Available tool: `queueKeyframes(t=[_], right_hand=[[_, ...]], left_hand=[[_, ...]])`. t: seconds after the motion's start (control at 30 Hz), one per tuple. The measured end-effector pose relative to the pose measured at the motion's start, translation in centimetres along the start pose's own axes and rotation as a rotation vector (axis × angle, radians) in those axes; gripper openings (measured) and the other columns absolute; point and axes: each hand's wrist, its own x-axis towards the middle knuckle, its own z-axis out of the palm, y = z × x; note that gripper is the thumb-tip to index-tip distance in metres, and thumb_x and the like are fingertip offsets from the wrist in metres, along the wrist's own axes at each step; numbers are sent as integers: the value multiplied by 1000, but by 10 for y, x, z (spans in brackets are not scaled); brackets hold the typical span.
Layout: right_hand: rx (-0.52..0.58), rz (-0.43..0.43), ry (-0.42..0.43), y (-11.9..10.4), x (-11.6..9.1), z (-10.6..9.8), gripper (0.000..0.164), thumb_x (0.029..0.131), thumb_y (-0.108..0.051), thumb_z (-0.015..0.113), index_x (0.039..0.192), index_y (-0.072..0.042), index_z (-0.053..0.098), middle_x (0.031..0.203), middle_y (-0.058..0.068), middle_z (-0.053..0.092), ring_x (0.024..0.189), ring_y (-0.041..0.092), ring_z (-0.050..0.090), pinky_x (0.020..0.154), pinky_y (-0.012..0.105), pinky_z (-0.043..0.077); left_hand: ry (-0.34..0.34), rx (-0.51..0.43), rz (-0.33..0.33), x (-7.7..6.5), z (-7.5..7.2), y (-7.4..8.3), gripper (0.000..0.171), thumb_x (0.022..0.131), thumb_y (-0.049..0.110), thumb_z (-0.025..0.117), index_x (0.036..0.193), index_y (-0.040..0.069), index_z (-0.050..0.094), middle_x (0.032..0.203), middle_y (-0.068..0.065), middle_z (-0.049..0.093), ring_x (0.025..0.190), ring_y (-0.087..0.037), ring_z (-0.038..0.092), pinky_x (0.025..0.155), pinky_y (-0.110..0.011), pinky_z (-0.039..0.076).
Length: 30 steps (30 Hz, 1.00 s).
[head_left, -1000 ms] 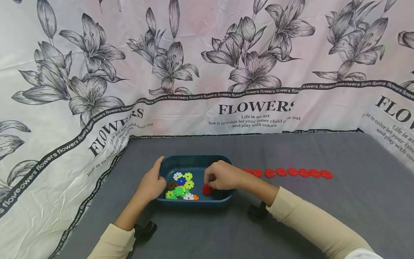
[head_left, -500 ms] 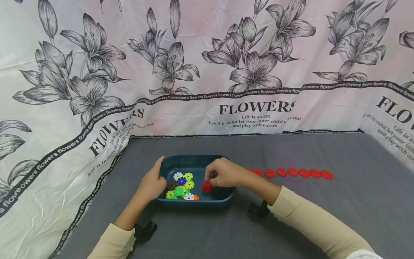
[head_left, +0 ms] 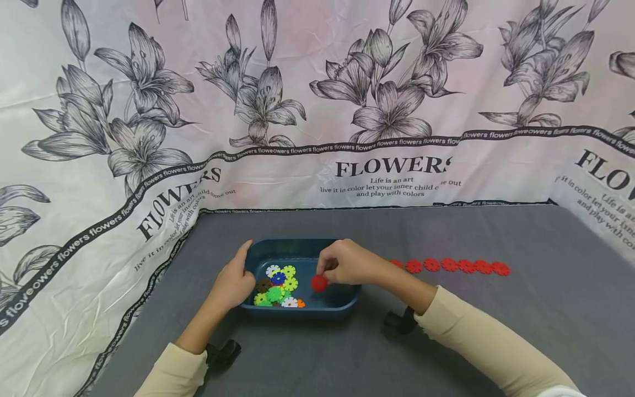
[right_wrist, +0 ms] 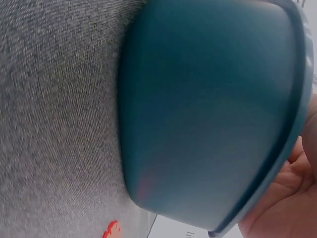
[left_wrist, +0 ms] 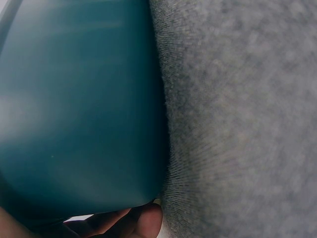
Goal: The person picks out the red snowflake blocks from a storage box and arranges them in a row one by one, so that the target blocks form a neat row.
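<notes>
A dark blue-green plastic bin [head_left: 297,312] stands on the grey cloth. My left hand [head_left: 233,282] grips its left end, index finger along the rim and thumb over the edge; in the left wrist view, curled fingers [left_wrist: 148,220] show at the bin's outer wall. Over the bin's right half, my right hand [head_left: 349,264] pinches a red notched plastic disc [head_left: 319,283] between thumb and fingertips. Several notched discs lie heaped at the bin's left side, among them a blue disc [head_left: 278,278], a brown disc [head_left: 263,285] and a green disc [head_left: 274,293].
A row of several red discs [head_left: 448,264] runs across the cloth right of the bin, its left end hidden behind my right arm. A flower-printed white curtain [head_left: 297,179] hangs behind and at both sides. Black wrist mounts [head_left: 223,354] sit under both forearms.
My right hand has shifted slightly up and to the right, lifting the red disc a little. My left hand has stayed on the bin.
</notes>
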Motion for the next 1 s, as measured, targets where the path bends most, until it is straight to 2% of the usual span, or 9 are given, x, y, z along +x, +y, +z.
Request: queueKeyframes(t=[0.23, 0.47, 0.77, 1.0], right_hand=[[45, -5, 22, 0, -4, -7, 13, 87, 3, 68, 87, -8, 76, 84, -3, 72, 72, 8, 64, 68, 26, 55], [88, 26, 56, -1, -13, -16, 12, 88, 3, 69, 89, -7, 75, 86, -1, 72, 74, 10, 67, 70, 27, 56], [168, 70, 110, 5, -32, -28, 9, 88, 1, 71, 92, -5, 76, 89, 4, 73, 77, 15, 69, 71, 30, 57], [206, 138, 137, 5, -45, -41, 7, 90, -3, 69, 94, -5, 75, 87, 5, 73, 70, 27, 67, 56, 32, 51]], left_hand=[[7, 8, -4, 0, 1, 0, 78, 88, -2, 40, 161, 8, 16, 58, -3, 36, 46, -15, 27, 47, -33, 31], [7, 2, -5, 0, 2, -1, 78, 88, -2, 40, 161, 8, 16, 57, -2, 35, 45, -15, 28, 47, -33, 31], [-3, 2, 1, -1, 0, 0, 78, 88, -2, 39, 161, 8, 15, 57, -2, 35, 46, -14, 25, 47, -32, 29], [-1, 1, 2, -2, 0, 2, 78, 87, -3, 39, 161, 7, 16, 57, -2, 35, 46, -15, 26, 48, -33, 29]])
